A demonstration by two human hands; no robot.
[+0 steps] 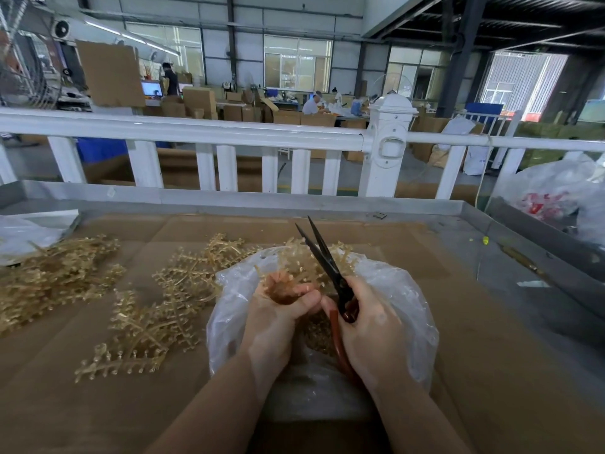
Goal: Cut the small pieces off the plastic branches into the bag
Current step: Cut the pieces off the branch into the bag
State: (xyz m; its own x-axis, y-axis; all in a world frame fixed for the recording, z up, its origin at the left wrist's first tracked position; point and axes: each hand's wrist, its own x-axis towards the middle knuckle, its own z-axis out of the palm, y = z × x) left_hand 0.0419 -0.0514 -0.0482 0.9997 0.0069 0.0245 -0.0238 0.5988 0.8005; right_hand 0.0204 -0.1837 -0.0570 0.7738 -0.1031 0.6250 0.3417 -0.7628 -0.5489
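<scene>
My left hand (281,309) grips a translucent amber plastic branch (304,260) over the open clear plastic bag (402,299). Beside it, my right hand (370,326) holds black scissors (324,257) by their red handles, the blades slightly parted and pointing up and away against the branch. Small cut amber pieces (319,335) lie inside the bag between my hands. More branches lie loose on the cardboard (491,322) to the left: one pile (55,276) at the far left, another (183,280) by the bag, and one branch (127,358) nearer to me.
The cardboard covers a metal table with a raised rim (327,203). A white railing (209,136) runs behind it. A clear bag (19,234) lies at the left edge, a large one with red contents (553,194) at the right. People work among boxes far behind.
</scene>
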